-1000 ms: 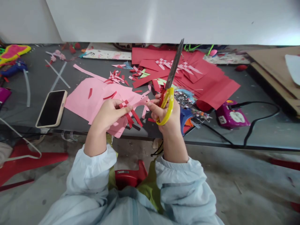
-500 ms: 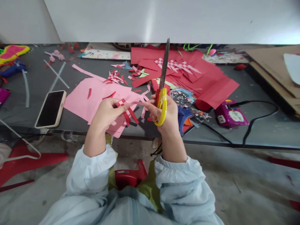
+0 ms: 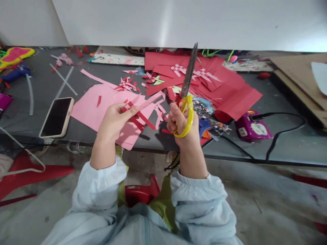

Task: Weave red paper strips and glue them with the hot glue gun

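My left hand (image 3: 113, 120) pinches a small woven piece of red and pink paper strips (image 3: 139, 112) above the table's front edge; loose strip ends stick out to the right. My right hand (image 3: 182, 126) is closed round the yellow handles of a pair of scissors (image 3: 186, 92), whose closed blades point up and away. The two hands are a short way apart, and the right hand does not touch the woven piece. A pink paper sheet (image 3: 92, 107) lies under the left hand.
A phone (image 3: 56, 116) lies at the left near the table edge. Red paper sheets (image 3: 230, 92) and several woven pieces cover the middle back. A purple device (image 3: 252, 128) with a black cable (image 3: 283, 136) sits right. Cardboard (image 3: 298, 75) lies far right; a red stool (image 3: 139, 192) stands below.
My right hand let go of the pink strip end and drew back to the right with the scissors. My left hand lifted the woven piece slightly, its strips now angled up.
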### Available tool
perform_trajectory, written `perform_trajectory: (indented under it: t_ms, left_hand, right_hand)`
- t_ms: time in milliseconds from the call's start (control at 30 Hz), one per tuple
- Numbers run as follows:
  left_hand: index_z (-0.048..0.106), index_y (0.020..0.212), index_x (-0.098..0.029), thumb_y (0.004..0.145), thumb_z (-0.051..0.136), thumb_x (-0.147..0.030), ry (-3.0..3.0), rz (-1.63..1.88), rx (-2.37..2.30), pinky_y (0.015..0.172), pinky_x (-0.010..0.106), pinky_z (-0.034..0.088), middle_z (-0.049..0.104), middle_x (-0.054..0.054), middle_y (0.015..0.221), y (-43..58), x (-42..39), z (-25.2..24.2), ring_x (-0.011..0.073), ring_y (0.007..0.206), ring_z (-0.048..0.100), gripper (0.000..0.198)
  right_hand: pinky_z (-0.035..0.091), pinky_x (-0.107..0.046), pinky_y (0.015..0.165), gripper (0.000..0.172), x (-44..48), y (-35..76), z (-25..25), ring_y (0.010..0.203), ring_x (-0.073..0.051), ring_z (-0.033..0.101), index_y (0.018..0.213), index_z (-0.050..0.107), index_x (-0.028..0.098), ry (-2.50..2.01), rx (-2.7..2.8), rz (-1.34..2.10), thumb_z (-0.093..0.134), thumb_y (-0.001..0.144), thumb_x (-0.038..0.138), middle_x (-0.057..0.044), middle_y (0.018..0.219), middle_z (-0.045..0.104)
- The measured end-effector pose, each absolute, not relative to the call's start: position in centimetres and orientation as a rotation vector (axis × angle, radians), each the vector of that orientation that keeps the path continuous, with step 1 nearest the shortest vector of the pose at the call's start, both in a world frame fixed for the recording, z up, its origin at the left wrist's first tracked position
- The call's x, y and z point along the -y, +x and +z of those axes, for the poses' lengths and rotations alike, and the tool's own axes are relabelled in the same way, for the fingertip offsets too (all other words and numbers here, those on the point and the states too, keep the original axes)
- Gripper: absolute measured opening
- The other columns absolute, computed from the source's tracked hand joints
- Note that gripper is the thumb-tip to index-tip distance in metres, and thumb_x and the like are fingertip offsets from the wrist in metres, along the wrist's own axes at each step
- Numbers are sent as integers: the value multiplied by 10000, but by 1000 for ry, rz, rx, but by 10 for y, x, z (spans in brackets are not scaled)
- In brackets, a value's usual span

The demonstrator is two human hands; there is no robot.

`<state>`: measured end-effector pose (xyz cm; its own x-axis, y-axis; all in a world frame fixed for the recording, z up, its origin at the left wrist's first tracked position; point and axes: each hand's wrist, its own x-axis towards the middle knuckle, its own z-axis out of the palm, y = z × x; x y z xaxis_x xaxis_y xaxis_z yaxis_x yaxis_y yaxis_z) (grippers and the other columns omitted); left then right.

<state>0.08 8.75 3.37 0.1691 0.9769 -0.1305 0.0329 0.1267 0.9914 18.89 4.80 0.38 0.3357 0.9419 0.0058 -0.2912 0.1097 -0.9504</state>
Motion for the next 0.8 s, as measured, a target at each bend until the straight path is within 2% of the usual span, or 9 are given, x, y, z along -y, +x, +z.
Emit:
perform_trajectory:
  t_ms: [167, 367, 633, 800]
  left_hand:
    - [670, 646, -139, 563, 897, -406, 1011, 1209, -1079, 602, 223, 569, 644, -15, 609, 4, -89, 39, 101, 588, 630, 360]
    - [647, 578, -148, 551, 913, -340, 902, 1400, -1005, 554, 177, 535, 614, -35, 563, 3, -89, 40, 64, 530, 590, 329]
    - [667, 557, -143, 564, 899, -268, 873, 1512, -972, 525, 165, 481, 626, -22, 545, -2, -89, 38, 60, 521, 578, 264]
    - [646, 549, -154, 565, 903, -269, 845, 1551, -941, 525, 164, 477, 586, -50, 529, -4, -88, 38, 47, 505, 550, 282]
  right_hand:
    - [171, -207, 318, 564, -39, 184, 4, 340, -26, 263, 896, 545, 249, -948, 896, 1313, 724, 656, 727, 96, 557, 356]
    - [242, -216, 392, 531, -33, 177, -5, 436, -39, 276, 945, 531, 252, -789, 955, 1550, 660, 728, 720, 78, 654, 354]
    - [186, -257, 456, 439, -25, 175, -8, 518, -64, 278, 975, 531, 263, -738, 1052, 1727, 649, 797, 646, 40, 747, 347]
    - [202, -262, 472, 410, -19, 169, -9, 545, -74, 296, 969, 501, 269, -714, 1108, 1783, 645, 818, 622, 34, 765, 353]
